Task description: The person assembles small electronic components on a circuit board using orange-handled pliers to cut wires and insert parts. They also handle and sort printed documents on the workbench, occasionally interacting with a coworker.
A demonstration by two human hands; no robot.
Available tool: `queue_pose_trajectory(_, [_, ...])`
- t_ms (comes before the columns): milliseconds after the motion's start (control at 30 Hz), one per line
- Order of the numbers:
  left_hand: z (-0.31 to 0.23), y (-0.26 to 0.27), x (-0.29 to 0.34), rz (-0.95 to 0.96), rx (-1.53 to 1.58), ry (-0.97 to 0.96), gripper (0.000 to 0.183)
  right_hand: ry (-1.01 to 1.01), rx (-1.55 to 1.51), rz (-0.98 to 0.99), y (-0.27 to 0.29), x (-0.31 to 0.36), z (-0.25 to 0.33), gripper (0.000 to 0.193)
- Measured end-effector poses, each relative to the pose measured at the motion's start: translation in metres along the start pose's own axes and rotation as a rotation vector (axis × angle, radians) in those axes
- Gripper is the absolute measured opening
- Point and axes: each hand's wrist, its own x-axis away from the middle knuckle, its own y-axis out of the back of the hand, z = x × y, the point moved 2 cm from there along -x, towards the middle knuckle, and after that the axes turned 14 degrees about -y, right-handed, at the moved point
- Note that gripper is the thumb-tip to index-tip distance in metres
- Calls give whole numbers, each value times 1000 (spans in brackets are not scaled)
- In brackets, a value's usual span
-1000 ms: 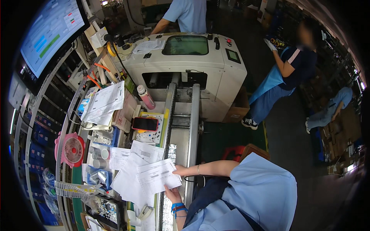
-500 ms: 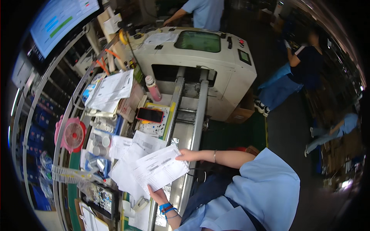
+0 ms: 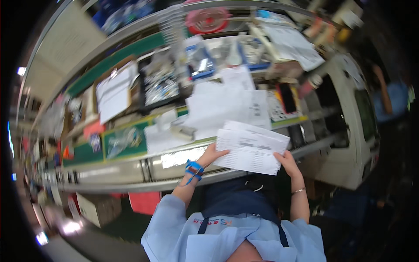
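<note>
Between both hands I hold a few printed white paper sheets (image 3: 249, 150), slightly fanned, over the front edge of the workbench. My left hand (image 3: 212, 155), with a blue band at its wrist, is closed on their left edge, thumb on top. The lower right edge is pinched by my right hand (image 3: 286, 163), which has a thin bracelet at the wrist. Just beyond, more loose paper sheets (image 3: 218, 104) lie overlapping on the bench. A small pale grey-white object (image 3: 183, 132) rests on paper to their left.
A metal conveyor rail (image 3: 227, 174) runs along the near side into a white machine (image 3: 349, 155) at right. Behind are a black tray of small parts (image 3: 161, 87), a clipboard (image 3: 117, 89), blue bins (image 3: 201, 65), a pink fan (image 3: 208, 21) and a phone (image 3: 287, 98). Another person (image 3: 388, 100) stands far right.
My view has swung left, so the machine now appears at the right. The held sheets have come nearer my body, away from the loose pile, with both hands still on them.
</note>
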Motion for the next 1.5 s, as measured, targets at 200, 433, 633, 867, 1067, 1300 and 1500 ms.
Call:
queue_pose_trajectory(200, [-14, 34, 14, -182, -68, -118, 37, 42, -100, 64, -34, -20, 23, 30])
queue_pose_trajectory(433, [-40, 167, 52, -1039, -89, -382, 33, 34, -9, 128, -75, -33, 51, 24])
queue_pose_trajectory(633, [-32, 242, 44, -1305, -33, -412, 34, -8, -36, 15, -70, -54, 26, 25])
queue_pose_trajectory(867, [-48, 222, -23, -1138, 176, -571, 45, 6, -68, 47, -46, -50, 4, 22])
queue_pose_trajectory(1067, [-58, 221, -41, -1094, 218, -423, 46, -49, -118, 2, -39, -39, -11, 22])
queue_pose_trajectory(1300, [-52, 213, -31, -990, 202, -363, 48, -60, -128, -26, -40, -40, -16, 21])
queue_pose_trajectory(1500, [-55, 203, -25, -958, 182, -336, 64, -53, -119, -24, -34, -38, -12, 21])
